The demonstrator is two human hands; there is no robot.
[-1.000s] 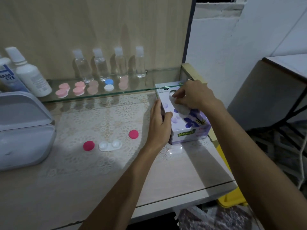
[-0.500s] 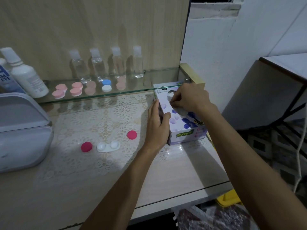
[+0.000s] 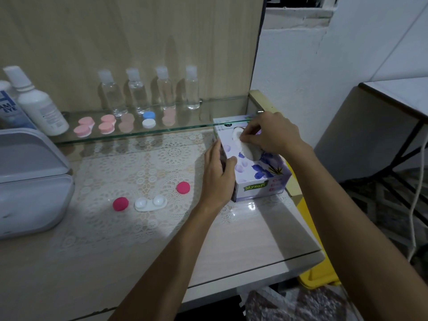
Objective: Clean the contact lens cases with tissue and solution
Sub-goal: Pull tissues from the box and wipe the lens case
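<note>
A purple flowered tissue box (image 3: 259,179) stands at the right of the table. My left hand (image 3: 218,174) presses flat against its left side. My right hand (image 3: 269,133) is over the box's top opening, fingers pinched on the white tissue (image 3: 246,149) showing there. An open white contact lens case (image 3: 150,203) lies on the lace mat, with one pink cap (image 3: 120,203) to its left and another pink cap (image 3: 183,187) to its right. White solution bottles (image 3: 38,104) stand at the far left on the glass shelf.
The glass shelf (image 3: 196,125) carries several small clear bottles (image 3: 136,93), pink closed lens cases (image 3: 95,126) and a blue-and-white case (image 3: 148,119). A grey lidded container (image 3: 30,181) sits at the left. A yellow bin (image 3: 319,272) stands below the table's right edge.
My right hand's fingers have closed on the tissue at the box opening. My left hand stays braced on the box's side.
</note>
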